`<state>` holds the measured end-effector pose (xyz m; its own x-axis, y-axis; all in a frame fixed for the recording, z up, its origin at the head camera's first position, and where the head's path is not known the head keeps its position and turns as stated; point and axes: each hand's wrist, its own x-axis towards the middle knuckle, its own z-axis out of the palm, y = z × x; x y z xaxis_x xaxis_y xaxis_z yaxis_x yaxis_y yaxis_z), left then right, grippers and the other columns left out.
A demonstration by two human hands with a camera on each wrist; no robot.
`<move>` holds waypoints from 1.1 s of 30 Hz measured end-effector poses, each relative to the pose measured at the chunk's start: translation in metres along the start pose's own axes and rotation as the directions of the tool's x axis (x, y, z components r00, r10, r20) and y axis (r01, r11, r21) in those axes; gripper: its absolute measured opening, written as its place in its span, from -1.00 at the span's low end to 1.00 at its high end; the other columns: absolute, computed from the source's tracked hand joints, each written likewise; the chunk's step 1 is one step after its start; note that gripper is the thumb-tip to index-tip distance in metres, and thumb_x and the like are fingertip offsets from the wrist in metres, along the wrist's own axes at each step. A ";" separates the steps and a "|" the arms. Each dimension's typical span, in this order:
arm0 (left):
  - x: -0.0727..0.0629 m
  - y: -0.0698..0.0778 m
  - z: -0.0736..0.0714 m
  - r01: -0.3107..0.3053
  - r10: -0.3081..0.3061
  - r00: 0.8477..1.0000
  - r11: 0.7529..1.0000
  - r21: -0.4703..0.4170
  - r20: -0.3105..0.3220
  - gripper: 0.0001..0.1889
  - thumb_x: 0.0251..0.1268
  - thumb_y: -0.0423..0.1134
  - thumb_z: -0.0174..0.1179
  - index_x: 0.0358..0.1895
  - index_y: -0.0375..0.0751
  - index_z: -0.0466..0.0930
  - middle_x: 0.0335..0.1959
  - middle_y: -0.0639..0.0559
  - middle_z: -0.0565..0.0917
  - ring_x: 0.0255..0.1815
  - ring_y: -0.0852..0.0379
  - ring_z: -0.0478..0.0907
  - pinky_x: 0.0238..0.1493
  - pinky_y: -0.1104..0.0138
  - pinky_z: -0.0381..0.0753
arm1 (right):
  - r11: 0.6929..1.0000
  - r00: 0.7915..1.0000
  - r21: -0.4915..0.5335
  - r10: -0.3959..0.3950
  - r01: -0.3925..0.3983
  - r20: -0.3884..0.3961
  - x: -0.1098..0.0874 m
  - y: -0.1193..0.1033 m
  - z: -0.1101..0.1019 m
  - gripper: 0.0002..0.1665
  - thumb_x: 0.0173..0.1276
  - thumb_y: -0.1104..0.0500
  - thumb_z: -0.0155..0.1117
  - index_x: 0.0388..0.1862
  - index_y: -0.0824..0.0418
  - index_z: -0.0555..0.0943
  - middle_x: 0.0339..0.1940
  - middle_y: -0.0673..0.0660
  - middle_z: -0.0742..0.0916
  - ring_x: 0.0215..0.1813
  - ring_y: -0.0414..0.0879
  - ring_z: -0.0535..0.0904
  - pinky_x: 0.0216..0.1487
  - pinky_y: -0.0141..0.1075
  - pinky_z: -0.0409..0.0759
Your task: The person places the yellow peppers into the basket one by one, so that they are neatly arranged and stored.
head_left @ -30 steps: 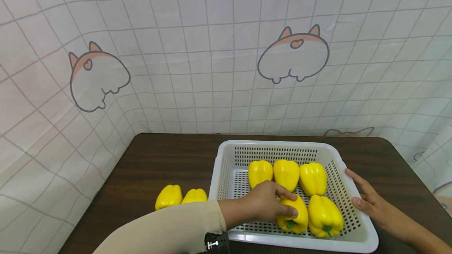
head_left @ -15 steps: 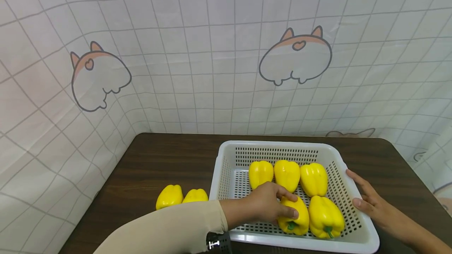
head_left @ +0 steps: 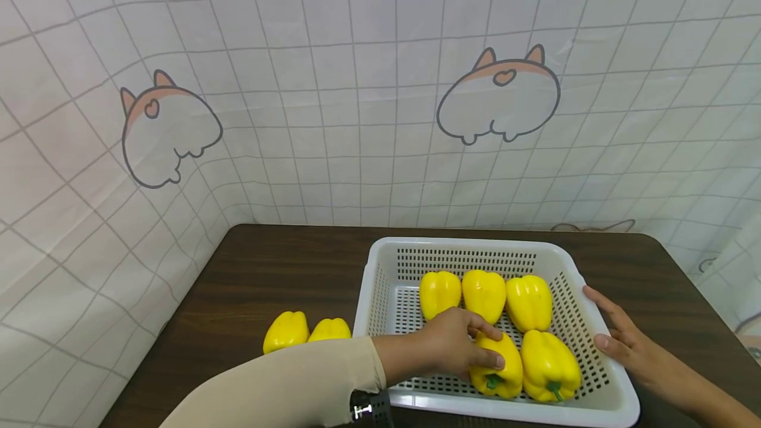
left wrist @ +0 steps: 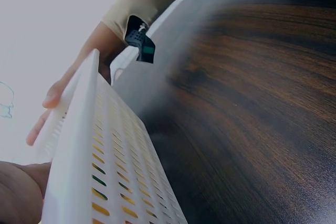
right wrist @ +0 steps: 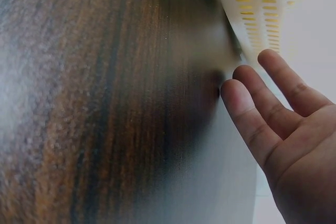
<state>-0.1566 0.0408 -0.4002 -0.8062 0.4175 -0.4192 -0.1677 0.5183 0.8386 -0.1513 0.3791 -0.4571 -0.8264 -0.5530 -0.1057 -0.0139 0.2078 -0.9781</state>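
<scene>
My left hand point(head_left: 454, 343) reaches into the white perforated basket point(head_left: 475, 243) and holds a yellow bell pepper point(head_left: 505, 375) at the front. Its thumb and a finger show on the pepper's top. Right of that pepper lies another yellow bell pepper point(head_left: 549, 365), and several more fill the row behind. My right hand point(head_left: 624, 335) touches the basket's right rim with its thumb and fingertips. Seen in the right wrist view, the fingers point(right wrist: 247, 119) of that hand are fairly straight beside the basket wall point(right wrist: 252, 14). Part of the left palm point(left wrist: 21, 192) shows in the left wrist view.
Two yellow bell peppers point(head_left: 287, 332) lie on the dark wooden table point(head_left: 285, 263) left of the basket, partly behind the left sleeve point(head_left: 285, 382). A white grid-patterned cloth point(head_left: 321, 117) hangs behind the table.
Hardly anything differs. The view has shifted very slightly; the left hand stays on its pepper and the right hand stays at the rim.
</scene>
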 end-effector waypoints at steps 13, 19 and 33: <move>0.000 0.000 -0.001 0.010 -0.012 0.999 0.998 0.059 0.032 -0.76 0.22 -0.23 0.50 -0.09 0.15 0.73 -0.09 0.14 0.62 -0.31 0.18 0.61 -0.43 0.25 0.74 | 1.000 1.000 -0.017 -0.015 0.015 -0.009 0.001 0.001 0.001 -0.16 0.70 0.16 -0.32 0.64 -0.33 -0.48 0.39 0.86 -0.07 0.08 -0.05 0.71 -0.26 0.11 0.74; -0.001 0.001 -0.001 0.011 -0.013 0.999 0.998 0.064 0.038 -0.72 0.23 -0.24 0.49 -0.04 0.14 0.73 -0.08 0.12 0.62 -0.31 0.17 0.62 -0.44 0.25 0.74 | 1.000 1.000 -0.026 -0.003 0.003 -0.010 0.000 0.002 0.000 -0.17 0.70 0.15 -0.32 0.63 -0.36 -0.47 0.39 0.86 -0.03 0.07 -0.05 0.71 -0.26 0.10 0.74; -0.004 0.001 -0.004 -0.019 0.018 0.999 0.999 0.047 0.035 -0.63 0.21 -0.30 0.49 0.05 0.15 0.73 0.08 0.08 0.62 -0.17 0.17 0.64 -0.43 0.30 0.74 | 1.000 1.000 -0.016 0.001 -0.002 -0.017 0.001 0.000 0.001 -0.17 0.70 0.15 -0.32 0.64 -0.31 -0.49 0.42 0.84 -0.07 0.09 -0.07 0.70 -0.25 0.10 0.74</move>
<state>-0.1554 0.0368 -0.3959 -0.7884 0.4528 -0.4164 -0.1249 0.5450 0.8291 -0.1513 0.3781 -0.4577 -0.8362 -0.5385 -0.1039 -0.0217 0.2217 -0.9749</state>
